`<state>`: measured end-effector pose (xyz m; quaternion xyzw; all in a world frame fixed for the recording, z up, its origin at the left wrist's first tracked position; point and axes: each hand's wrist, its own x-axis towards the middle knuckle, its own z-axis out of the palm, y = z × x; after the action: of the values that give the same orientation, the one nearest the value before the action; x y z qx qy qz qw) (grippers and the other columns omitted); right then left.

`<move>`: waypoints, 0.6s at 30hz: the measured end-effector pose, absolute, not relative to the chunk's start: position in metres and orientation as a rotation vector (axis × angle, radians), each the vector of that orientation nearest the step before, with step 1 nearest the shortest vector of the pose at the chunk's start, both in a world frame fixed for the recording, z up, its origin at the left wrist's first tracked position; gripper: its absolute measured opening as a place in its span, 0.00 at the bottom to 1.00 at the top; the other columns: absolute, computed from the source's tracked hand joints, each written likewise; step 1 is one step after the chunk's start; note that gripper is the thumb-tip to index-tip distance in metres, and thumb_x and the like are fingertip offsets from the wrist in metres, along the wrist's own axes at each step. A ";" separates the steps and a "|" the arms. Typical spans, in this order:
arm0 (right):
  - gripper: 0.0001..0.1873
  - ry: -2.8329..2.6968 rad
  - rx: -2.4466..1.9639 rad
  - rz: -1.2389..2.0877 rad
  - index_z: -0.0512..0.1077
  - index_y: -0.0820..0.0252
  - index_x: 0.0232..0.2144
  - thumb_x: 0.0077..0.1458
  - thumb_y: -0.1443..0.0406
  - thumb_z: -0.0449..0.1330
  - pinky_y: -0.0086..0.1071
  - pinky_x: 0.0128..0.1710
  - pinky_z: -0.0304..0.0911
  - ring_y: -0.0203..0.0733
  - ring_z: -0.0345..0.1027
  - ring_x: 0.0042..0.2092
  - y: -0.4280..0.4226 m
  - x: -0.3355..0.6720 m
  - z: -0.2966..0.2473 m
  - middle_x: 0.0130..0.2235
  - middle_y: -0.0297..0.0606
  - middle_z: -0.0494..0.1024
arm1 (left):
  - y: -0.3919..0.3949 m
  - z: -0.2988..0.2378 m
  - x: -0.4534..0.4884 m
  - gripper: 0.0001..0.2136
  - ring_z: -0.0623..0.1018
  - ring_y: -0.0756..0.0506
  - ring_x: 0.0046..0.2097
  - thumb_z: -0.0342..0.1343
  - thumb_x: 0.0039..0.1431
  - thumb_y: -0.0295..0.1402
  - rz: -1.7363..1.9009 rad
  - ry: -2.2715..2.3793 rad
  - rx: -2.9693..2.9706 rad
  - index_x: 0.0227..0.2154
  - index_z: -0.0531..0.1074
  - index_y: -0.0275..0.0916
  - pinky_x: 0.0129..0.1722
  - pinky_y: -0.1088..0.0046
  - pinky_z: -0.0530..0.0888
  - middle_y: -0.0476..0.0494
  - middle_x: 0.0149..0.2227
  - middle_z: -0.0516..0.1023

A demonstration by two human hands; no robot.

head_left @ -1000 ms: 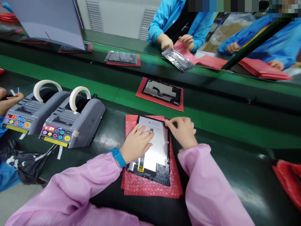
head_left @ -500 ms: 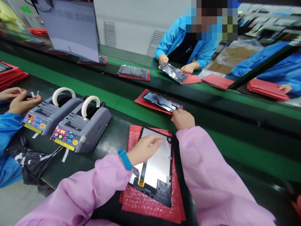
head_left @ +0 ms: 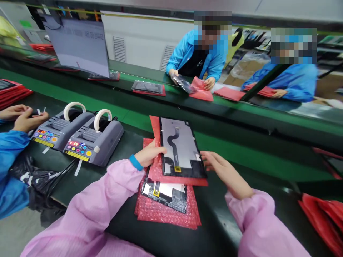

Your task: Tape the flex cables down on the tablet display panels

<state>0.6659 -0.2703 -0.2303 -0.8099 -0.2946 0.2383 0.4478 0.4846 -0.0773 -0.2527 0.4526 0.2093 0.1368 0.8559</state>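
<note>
A tablet-like screen panel point(head_left: 184, 137) lies back side up on a red bubble-wrap pouch point(head_left: 157, 171); a dark ribbon cable with a yellow end runs down it. My left hand point(head_left: 148, 153), with a blue wristband, grips the left edge of both, thumb on top, and holds them raised over the table. At the panel's right edge is my right hand point(head_left: 217, 164), fingers stretched out and apart; whether they touch the edge I cannot tell. Below, partly covered, a second screen panel point(head_left: 171, 200) lies on a stack of red bubble pouches point(head_left: 166, 216).
Two grey tape dispensers point(head_left: 93, 142) stand left, beside a co-worker's hands point(head_left: 25, 119). A green conveyor strip point(head_left: 134, 116) runs behind the table. Across it, a co-worker point(head_left: 198, 53) handles a pouch. More red pouches point(head_left: 321, 217) lie at right.
The panel and its red pouch have come off the green strip to above the stack. My left hand has taken hold of their left edge; my right hand has moved down, its fingers now spread.
</note>
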 end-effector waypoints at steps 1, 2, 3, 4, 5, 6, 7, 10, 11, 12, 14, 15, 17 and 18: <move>0.29 -0.676 -1.925 0.709 0.73 0.56 0.36 0.50 0.38 0.58 0.35 0.30 0.67 0.42 0.70 0.32 -0.273 0.661 -0.235 0.35 0.40 0.77 | -0.077 -0.250 0.475 0.21 0.76 0.49 0.32 0.58 0.41 0.23 0.230 0.403 0.985 0.42 0.68 0.37 0.34 0.73 0.74 0.50 0.32 0.76; 0.27 -0.641 -1.852 0.793 0.72 0.56 0.34 0.51 0.40 0.59 0.32 0.27 0.65 0.39 0.68 0.29 -0.275 0.653 -0.239 0.31 0.37 0.75 | -0.077 -0.248 0.466 0.20 0.76 0.48 0.34 0.59 0.42 0.24 0.185 0.373 1.032 0.42 0.68 0.37 0.36 0.72 0.74 0.49 0.32 0.76; 0.25 -0.620 -1.799 0.840 0.71 0.56 0.34 0.51 0.42 0.60 0.29 0.24 0.62 0.36 0.65 0.26 -0.277 0.643 -0.243 0.28 0.33 0.73 | -0.077 -0.246 0.458 0.17 0.77 0.47 0.35 0.60 0.45 0.27 0.153 0.355 1.107 0.41 0.69 0.37 0.38 0.70 0.74 0.48 0.33 0.76; 0.23 -0.610 -1.767 0.869 0.70 0.55 0.34 0.51 0.43 0.61 0.27 0.20 0.59 0.33 0.62 0.23 -0.279 0.632 -0.248 0.25 0.30 0.70 | -0.077 -0.246 0.451 0.14 0.77 0.46 0.36 0.60 0.48 0.30 0.138 0.367 1.222 0.40 0.70 0.36 0.39 0.69 0.74 0.47 0.33 0.76; 0.23 -0.613 -1.753 0.893 0.70 0.55 0.34 0.51 0.44 0.62 0.26 0.18 0.56 0.32 0.59 0.21 -0.280 0.621 -0.253 0.23 0.27 0.68 | -0.078 -0.247 0.445 0.10 0.76 0.45 0.36 0.58 0.53 0.33 0.139 0.417 1.381 0.37 0.71 0.36 0.39 0.68 0.73 0.47 0.32 0.76; 0.23 -0.623 -1.749 0.917 0.69 0.55 0.36 0.50 0.44 0.63 0.25 0.16 0.53 0.31 0.57 0.20 -0.281 0.612 -0.259 0.22 0.26 0.66 | -0.079 -0.247 0.440 0.08 0.76 0.45 0.36 0.56 0.57 0.36 0.153 0.500 1.572 0.33 0.71 0.36 0.39 0.68 0.73 0.46 0.30 0.75; 0.24 -0.632 -1.748 0.946 0.69 0.56 0.36 0.49 0.45 0.64 0.25 0.15 0.52 0.30 0.56 0.19 -0.281 0.606 -0.266 0.21 0.25 0.65 | -0.081 -0.248 0.434 0.10 0.76 0.44 0.35 0.53 0.61 0.37 0.178 0.601 1.774 0.30 0.70 0.36 0.38 0.67 0.72 0.45 0.28 0.74; 0.27 -0.631 -1.764 1.001 0.67 0.56 0.39 0.47 0.44 0.65 0.25 0.14 0.55 0.30 0.57 0.17 -0.283 0.598 -0.282 0.21 0.24 0.66 | -0.090 -0.248 0.414 0.10 0.76 0.43 0.33 0.49 0.65 0.36 0.292 0.797 2.201 0.32 0.70 0.37 0.36 0.69 0.69 0.45 0.27 0.74; 0.28 -0.626 -1.780 0.998 0.65 0.56 0.40 0.46 0.44 0.65 0.26 0.13 0.55 0.31 0.57 0.16 -0.283 0.599 -0.286 0.21 0.24 0.67 | -0.093 -0.246 0.405 0.09 0.76 0.44 0.33 0.49 0.65 0.36 0.335 0.810 2.241 0.36 0.71 0.38 0.35 0.70 0.68 0.46 0.28 0.75; 0.29 -0.623 -1.796 0.992 0.64 0.55 0.41 0.46 0.44 0.65 0.27 0.13 0.56 0.32 0.58 0.16 -0.284 0.599 -0.287 0.21 0.24 0.68 | -0.097 -0.244 0.395 0.09 0.76 0.45 0.32 0.48 0.66 0.36 0.375 0.814 2.236 0.40 0.71 0.39 0.34 0.71 0.68 0.47 0.29 0.75; 0.30 -0.619 -1.820 0.973 0.63 0.54 0.41 0.46 0.43 0.65 0.28 0.13 0.57 0.33 0.59 0.15 -0.285 0.599 -0.284 0.21 0.24 0.68 | -0.102 -0.242 0.374 0.11 0.75 0.48 0.28 0.48 0.66 0.39 0.419 0.835 2.157 0.44 0.70 0.40 0.30 0.74 0.67 0.49 0.28 0.75; 0.30 -0.613 -1.826 0.961 0.63 0.54 0.41 0.45 0.43 0.65 0.28 0.12 0.57 0.34 0.59 0.15 -0.285 0.598 -0.281 0.20 0.24 0.68 | -0.104 -0.243 0.363 0.11 0.74 0.49 0.26 0.48 0.66 0.40 0.413 0.854 2.100 0.43 0.70 0.40 0.29 0.75 0.67 0.50 0.27 0.74; 0.29 -0.595 -1.836 0.927 0.63 0.54 0.41 0.46 0.44 0.65 0.27 0.13 0.56 0.33 0.59 0.16 -0.285 0.595 -0.270 0.20 0.23 0.67 | -0.105 -0.250 0.341 0.12 0.72 0.51 0.24 0.49 0.66 0.42 0.367 0.889 1.979 0.40 0.70 0.40 0.26 0.76 0.67 0.51 0.26 0.73; 0.29 -0.587 -1.844 0.906 0.64 0.54 0.41 0.46 0.44 0.66 0.27 0.14 0.56 0.33 0.58 0.16 -0.284 0.593 -0.265 0.20 0.24 0.67 | -0.104 -0.257 0.329 0.13 0.71 0.52 0.23 0.48 0.66 0.43 0.337 0.902 1.908 0.38 0.70 0.39 0.25 0.77 0.66 0.51 0.26 0.73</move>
<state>0.5926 -0.2842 -0.2651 -0.7564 -0.2409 0.3715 0.4815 0.3293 -0.1039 -0.2565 0.7825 0.3698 0.1384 0.4815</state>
